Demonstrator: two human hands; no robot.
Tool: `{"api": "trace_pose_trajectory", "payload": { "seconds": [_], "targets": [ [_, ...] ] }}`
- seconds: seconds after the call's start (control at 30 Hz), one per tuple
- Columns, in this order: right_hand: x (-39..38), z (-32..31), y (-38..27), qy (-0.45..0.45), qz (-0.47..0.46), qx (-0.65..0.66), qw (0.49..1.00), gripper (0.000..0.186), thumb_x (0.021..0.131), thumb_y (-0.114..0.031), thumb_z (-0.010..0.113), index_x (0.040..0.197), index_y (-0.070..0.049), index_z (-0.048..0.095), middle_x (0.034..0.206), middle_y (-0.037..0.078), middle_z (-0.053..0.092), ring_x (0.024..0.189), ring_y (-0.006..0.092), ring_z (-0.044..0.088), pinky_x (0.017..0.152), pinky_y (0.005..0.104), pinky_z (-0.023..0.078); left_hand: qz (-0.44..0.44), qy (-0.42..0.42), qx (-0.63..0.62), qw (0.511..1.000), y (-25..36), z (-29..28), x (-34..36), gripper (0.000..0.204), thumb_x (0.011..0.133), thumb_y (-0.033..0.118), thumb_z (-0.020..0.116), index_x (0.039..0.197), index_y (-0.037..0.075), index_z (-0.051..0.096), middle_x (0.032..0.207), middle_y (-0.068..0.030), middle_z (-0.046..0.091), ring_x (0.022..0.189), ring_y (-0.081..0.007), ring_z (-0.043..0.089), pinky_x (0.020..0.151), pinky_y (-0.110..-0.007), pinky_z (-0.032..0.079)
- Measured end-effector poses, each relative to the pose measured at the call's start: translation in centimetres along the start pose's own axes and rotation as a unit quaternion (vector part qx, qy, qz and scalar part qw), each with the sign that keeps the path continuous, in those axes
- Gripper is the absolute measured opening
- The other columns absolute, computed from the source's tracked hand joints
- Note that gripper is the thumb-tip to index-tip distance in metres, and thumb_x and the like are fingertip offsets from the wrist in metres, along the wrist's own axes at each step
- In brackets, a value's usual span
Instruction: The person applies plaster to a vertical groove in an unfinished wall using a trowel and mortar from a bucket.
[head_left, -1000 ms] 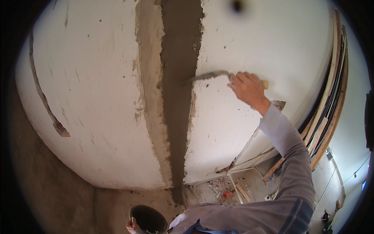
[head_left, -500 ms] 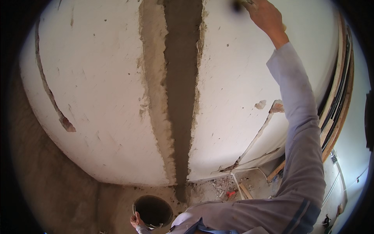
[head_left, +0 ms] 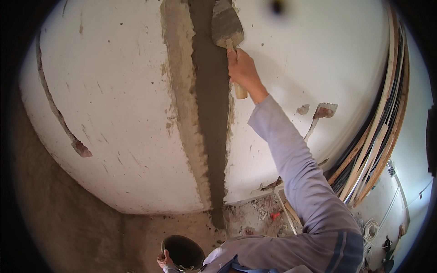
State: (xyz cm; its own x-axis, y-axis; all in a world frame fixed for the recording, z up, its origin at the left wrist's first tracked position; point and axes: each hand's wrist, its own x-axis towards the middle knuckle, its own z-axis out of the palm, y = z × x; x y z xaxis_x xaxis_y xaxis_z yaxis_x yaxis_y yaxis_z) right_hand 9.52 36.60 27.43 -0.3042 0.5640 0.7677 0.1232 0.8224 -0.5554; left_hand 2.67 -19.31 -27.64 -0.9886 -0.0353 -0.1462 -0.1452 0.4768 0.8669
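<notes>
I count two hands: the right hand (head_left: 246, 70) with one trowel (head_left: 227, 25) in its grip, the left hand (head_left: 165, 260) with one bucket (head_left: 194, 249) at its fingers. Just left of the right hand run two upright strips, one dark strip (head_left: 211, 113) and one pale strip (head_left: 183, 109). Down and to its right I see one squarish hole (head_left: 326, 110), one cable coil (head_left: 371, 230) and several planks (head_left: 389, 143), too bunched to number.
</notes>
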Motion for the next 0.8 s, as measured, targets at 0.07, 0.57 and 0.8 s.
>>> {"api": "trace_pose_trajectory", "payload": {
  "seconds": [0.07,0.57,0.8],
  "targets": [
    [-2.6,1.5,-2.0,-0.03,0.092,0.059,0.994,0.04,0.097,-0.032,0.041,0.08,0.004,0.045,0.06,0.018,0.057,0.043,0.0265,0.057,0.043,0.0363,0.045,0.001,0.025,-0.035,0.999,-2.6,-0.7,0.4,0.051,0.073,0.039,0.076,0.059,0.006,0.04,0.055,-0.0028,0.04,0.054,-0.0152,0.035,0.05,-0.035,0.032],
    [-6.8,0.0,2.9,-0.019,0.045,0.064,0.997,0.036,0.098,-0.03,0.039,0.081,0.001,0.049,0.062,0.02,0.056,0.052,0.0343,0.059,0.052,0.0418,0.046,-0.001,0.003,-0.021,1.0,-1.9,-1.6,2.1,0.052,0.068,0.042,0.079,0.061,0.004,0.045,0.058,-0.0014,0.043,0.056,-0.0168,0.038,0.052,-0.035,0.034],
    [-3.6,0.3,-4.9,-0.102,0.106,0.025,0.989,0.036,0.098,-0.03,0.037,0.083,0.001,0.046,0.057,0.011,0.051,0.041,0.0205,0.052,0.039,0.0352,0.045,0.027,-0.003,0.054,0.998,-1.1,-0.7,1.7,0.054,0.069,0.043,0.075,0.059,0.003,0.039,0.054,-0.0059,0.036,0.054,-0.018,0.035,0.048,-0.037,0.032]
  ]
}}
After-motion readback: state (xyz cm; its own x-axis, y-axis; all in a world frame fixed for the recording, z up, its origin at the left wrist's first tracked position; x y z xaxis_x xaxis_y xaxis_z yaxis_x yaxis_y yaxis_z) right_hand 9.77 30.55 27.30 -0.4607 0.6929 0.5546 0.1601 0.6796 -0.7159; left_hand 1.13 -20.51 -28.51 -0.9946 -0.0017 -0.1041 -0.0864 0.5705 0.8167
